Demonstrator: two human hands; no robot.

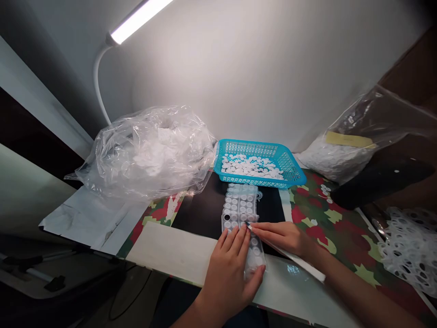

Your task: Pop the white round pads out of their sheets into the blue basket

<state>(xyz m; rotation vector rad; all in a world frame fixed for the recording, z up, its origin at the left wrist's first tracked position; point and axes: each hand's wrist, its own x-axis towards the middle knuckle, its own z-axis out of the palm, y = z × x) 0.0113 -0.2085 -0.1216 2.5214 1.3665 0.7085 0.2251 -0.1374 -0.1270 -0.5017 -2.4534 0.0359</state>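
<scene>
A translucent strip (pixel 241 200) with rows of small round discs runs towards me over a black mat (pixel 201 212). One round opening in it shows dark. My left hand (pixel 230 264) lies over the near part of the strip, fingers stretched out and pressing on it. In my right hand (pixel 285 237) is a long white stick-like tool (pixel 307 266) with a dark tip. Its tip touches or nearly touches the strip beside my left fingertips. Beyond the strip stands a blue plastic basket (pixel 297 175) with many small white discs (pixel 252 166) in it.
A large clear plastic bag (pixel 150 155) of whitish pieces sits at the left, under a lit lamp (pixel 139 20). Another bag (pixel 337 157) with a yellow label stands at the right. Near it are a black cylindrical object (pixel 378 182) and a heap of translucent perforated scraps (pixel 411 250).
</scene>
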